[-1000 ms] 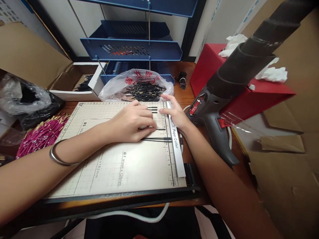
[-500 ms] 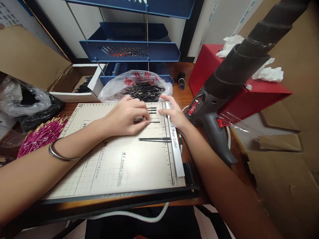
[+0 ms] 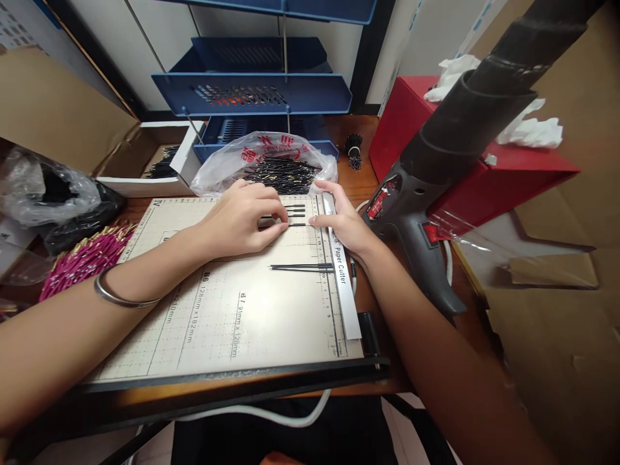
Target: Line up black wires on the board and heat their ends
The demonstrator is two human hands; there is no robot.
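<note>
My left hand (image 3: 252, 216) rests over the board of a paper cutter (image 3: 271, 323), its thumb and fingertips pinched on a thin black wire (image 3: 297, 225) with a thicker dark end. Several like pieces (image 3: 296, 207) lie in a row just above it, ends pointing right, partly hidden under the fingers. My right hand (image 3: 346, 223) is at the cutter's right edge, thumb and index finger apart, holding nothing I can see; the thumb tip is close to the pinched wire's end. Lower on the board, a few black wires (image 3: 300, 267) lie against the white strip (image 3: 346, 290).
Behind the board are a plastic bag (image 3: 217, 168) of black pieces, a white box (image 3: 145, 187) and a blue rack (image 3: 252, 97). Magenta wires (image 3: 82, 258) lie left. A heat gun (image 3: 416, 187) and red box (image 3: 523, 174) stand right; a tied black bundle (image 3: 354, 153) sits behind.
My left hand has moved the pinched wire up the board, closer to the row of others. My right hand stays by the edge. The view has shifted slightly.
</note>
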